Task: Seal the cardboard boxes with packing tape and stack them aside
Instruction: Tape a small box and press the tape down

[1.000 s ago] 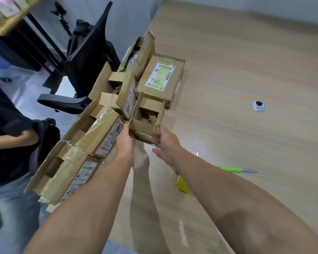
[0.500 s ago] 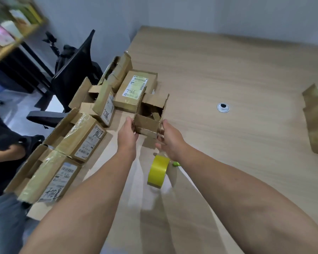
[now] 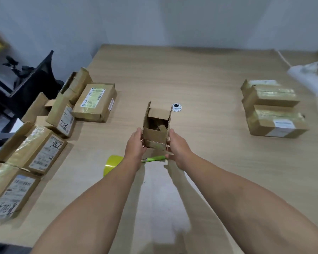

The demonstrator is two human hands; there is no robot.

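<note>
Above the bench (image 3: 209, 74): one open cardboard box (image 3: 156, 129), gripped between my left hand (image 3: 135, 144) and right hand (image 3: 177, 150), flaps up.

Soft even indoor light, faint forearm shadows, wide-angle warping, motion-blurred edges

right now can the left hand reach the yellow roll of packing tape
Probably, once freed: the yellow tape roll lies unblocked beside its wrist, but the left hand grips the small open cardboard box.
</note>
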